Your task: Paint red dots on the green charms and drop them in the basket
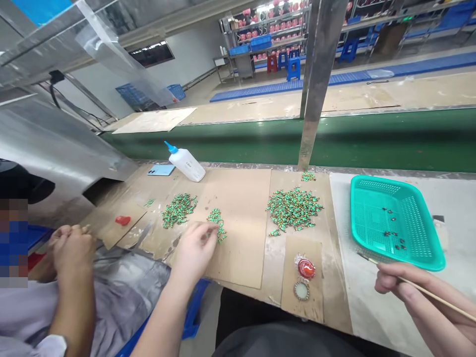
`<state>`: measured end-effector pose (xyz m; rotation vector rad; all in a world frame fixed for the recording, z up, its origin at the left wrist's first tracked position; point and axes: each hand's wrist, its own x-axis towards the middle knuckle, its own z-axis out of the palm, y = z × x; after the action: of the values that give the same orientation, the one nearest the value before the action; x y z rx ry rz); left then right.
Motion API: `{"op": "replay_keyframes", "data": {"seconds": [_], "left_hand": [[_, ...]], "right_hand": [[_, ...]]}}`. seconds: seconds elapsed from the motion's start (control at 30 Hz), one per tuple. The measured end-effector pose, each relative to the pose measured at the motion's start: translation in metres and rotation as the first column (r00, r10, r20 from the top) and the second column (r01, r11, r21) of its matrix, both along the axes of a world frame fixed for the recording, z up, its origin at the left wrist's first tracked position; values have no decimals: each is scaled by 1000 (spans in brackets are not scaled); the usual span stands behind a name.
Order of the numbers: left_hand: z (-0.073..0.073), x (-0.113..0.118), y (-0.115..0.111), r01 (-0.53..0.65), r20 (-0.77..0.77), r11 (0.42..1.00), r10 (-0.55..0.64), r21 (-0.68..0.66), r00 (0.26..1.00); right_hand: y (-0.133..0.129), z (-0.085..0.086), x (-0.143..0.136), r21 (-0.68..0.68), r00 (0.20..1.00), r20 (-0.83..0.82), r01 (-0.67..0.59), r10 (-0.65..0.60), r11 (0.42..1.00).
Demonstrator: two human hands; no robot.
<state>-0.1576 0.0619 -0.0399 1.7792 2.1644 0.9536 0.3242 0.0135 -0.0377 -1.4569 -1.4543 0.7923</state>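
My left hand [197, 245] is over a brown cardboard sheet [241, 213], thumb and forefinger pinched at a small group of green pieces [214, 215]. Whether a piece sits between those fingertips I cannot make out. A thin paintbrush [435, 297] with a pale wooden handle is held in my right hand [412, 292], its dark tip pointing left, near the front of a turquoise basket [431, 248]. Between my hands lies a cardboard piece [303, 310] bearing a cap of red paint [306, 268] and a round cap with pale contents [301, 290].
Larger heaps of green-and-gold pieces [295, 208] [179, 210] lie on the table. A few dark pieces [389, 233] are in the basket. A white squeeze bottle [188, 164] and a phone [160, 170] stand behind. A co-worker's hands [74, 243] are at left; a metal post [312, 99] rises ahead.
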Motion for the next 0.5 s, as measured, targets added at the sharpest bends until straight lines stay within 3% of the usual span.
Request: {"op": "replay_keyframes", "data": {"seconds": [0.2,0.5], "left_hand": [[-3,-45,-2,-70,-78,994,64,-87,995],[-11,-54,16,58,-54,980,-69,-190,996]], "right_hand": [[-2,-13,-5,-75,987,157,-33,44,997],[0,-15,-12,-84,985,165,-36,49,996]]}}
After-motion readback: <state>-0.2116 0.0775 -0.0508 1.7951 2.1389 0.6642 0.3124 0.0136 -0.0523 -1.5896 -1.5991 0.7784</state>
